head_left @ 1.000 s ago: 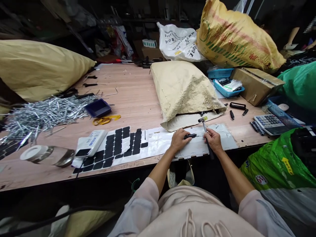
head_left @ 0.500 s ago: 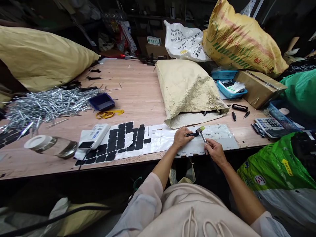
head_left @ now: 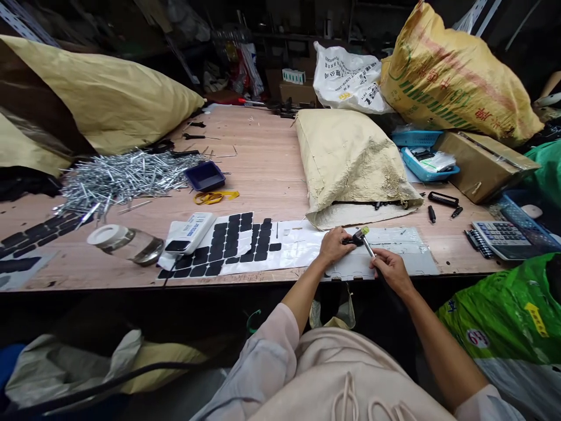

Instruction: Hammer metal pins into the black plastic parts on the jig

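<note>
Slanting lengthwise, the hammer (head_left: 369, 247) points head-first forward and leftward.

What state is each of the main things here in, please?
Left hand, holding the black part
Right hand, gripping the hammer
Hammer, head at the black part, contact unclear
Cream sack, lying with mouth open
Metal rods, loosely heaped
Dark blue tray, upright
Clear jar, closed
Cardboard box, closed
Calculator, face up

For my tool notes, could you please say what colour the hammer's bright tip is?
The hammer's bright tip is yellow-green, best seen in the head view.
</note>
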{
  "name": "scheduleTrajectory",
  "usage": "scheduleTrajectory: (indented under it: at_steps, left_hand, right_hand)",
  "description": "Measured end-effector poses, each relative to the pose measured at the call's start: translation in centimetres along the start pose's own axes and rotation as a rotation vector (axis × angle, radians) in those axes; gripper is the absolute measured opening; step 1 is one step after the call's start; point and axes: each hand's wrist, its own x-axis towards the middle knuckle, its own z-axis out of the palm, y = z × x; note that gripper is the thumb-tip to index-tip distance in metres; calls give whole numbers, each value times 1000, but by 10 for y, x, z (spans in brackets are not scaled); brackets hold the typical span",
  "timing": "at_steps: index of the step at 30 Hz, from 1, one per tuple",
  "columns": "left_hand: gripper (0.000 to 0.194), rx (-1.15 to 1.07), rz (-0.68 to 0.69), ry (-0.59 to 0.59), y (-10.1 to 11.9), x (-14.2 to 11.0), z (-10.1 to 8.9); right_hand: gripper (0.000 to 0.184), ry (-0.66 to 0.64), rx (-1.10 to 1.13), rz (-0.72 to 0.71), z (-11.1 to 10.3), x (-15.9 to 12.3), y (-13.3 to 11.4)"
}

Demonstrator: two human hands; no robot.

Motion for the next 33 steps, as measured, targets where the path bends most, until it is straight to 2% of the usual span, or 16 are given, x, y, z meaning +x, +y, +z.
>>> scheduleTrajectory:
  at_steps: [2, 5, 8, 12, 15, 17, 19, 21, 24, 26, 28, 33]
  left_hand:
    - [24, -7, 3, 3, 1, -1, -1]
    - [21, -24, 24, 8, 0, -2, -3]
    - [19, -84, 74, 19, -3, -1, -4]
    - [18, -284, 152, 146, 2, -10, -10]
    - [18, -324, 259, 251, 12, -45, -23]
    - [17, -250, 371, 230, 15, -82, -31]
    - [15, -158, 424, 156, 11, -123, -33]
    - [16, -69, 354, 52, 3, -159, -27]
    - [25, 77, 75, -105, -9, -188, -9]
    - [31, 171, -113, -203, -13, -190, 2]
    - [36, 237, -229, -284, -11, -183, 9]
    - [39, 282, -292, -425, 11, -161, 12]
  right_hand:
    - [46, 36, -5, -24, -8, 13, 0]
    - [42, 158, -10, -82, -20, 36, 0]
    - [36, 254, 41, -77, -26, 53, 5]
    - [30, 276, 91, -79, -27, 59, 12]
    - [33, 233, 121, -74, -28, 59, 13]
    - [33, 237, 125, -75, -29, 59, 13]
    - [32, 253, 117, -75, -29, 58, 13]
    - [31, 250, 108, -81, -30, 58, 14]
    - [32, 238, 101, -99, -29, 58, 16]
    - [32, 240, 88, -107, -29, 58, 17]
    - [33, 240, 74, -115, -29, 58, 18]
    - [34, 235, 73, -122, -29, 58, 18]
